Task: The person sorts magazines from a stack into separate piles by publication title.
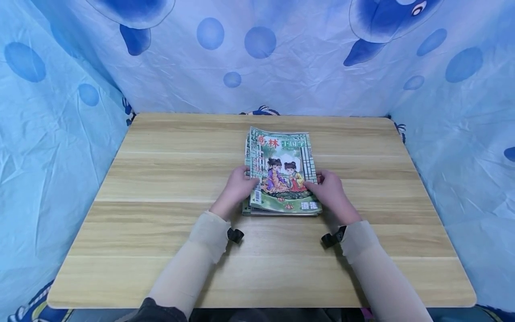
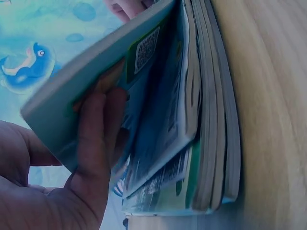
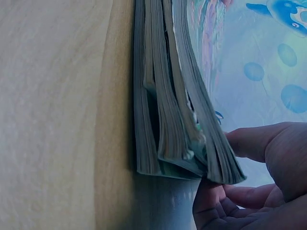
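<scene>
A stack of magazines lies near the middle of the table, its top magazine (image 1: 283, 172) showing two cartoon figures on a green cover. My left hand (image 1: 238, 185) grips that magazine's left edge, thumb on the cover and fingers underneath. The left wrist view shows the top magazine (image 2: 91, 67) tilted up, apart from the lower magazines (image 2: 211, 120) on that side. On the right edge my right hand (image 1: 331, 192) pinches the same magazine, thumb above. In the right wrist view its fingertips sit under the corner of the top magazine (image 3: 216, 143), beside the lower magazines (image 3: 153, 115).
The wooden table (image 1: 169, 179) surrounds the stack, with its front edge below the forearms. Blue curtains (image 1: 257, 67) with whales and bubbles hang behind and at both sides. Small black wrist cameras (image 1: 235, 235) sit on both wrists.
</scene>
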Available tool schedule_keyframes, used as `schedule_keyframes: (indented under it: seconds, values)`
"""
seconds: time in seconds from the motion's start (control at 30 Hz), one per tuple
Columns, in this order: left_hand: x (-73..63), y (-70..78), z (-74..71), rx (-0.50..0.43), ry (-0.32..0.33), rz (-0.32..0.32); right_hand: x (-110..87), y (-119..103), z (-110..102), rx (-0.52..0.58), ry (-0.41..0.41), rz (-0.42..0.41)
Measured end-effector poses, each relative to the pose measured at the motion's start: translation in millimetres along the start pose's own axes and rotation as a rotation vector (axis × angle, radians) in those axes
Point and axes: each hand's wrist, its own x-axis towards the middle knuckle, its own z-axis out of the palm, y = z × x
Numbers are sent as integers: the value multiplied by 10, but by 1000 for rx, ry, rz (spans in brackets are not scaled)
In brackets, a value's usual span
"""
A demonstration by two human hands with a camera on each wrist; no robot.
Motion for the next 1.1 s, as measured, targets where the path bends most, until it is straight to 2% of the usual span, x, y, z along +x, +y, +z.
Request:
schedule_keyframes:
  seconds: [0.23,0.43,0.6,0.87,1.1]
  values:
    - [-47,51,75,-17,32,56,-27,37,-55,56,1,-23]
    - [-74,121,207,-33,28,112,-120,68,-187,203,17,40]
    - [-74,159,315,-62,36,135,-212,84,-315,303,31,34]
    - [-48,286,557,-81,-43,120,-360,171,-530,370,148,85]
    - [3,431,903,-105,-119,158,-486,354,-735,355,286,112]
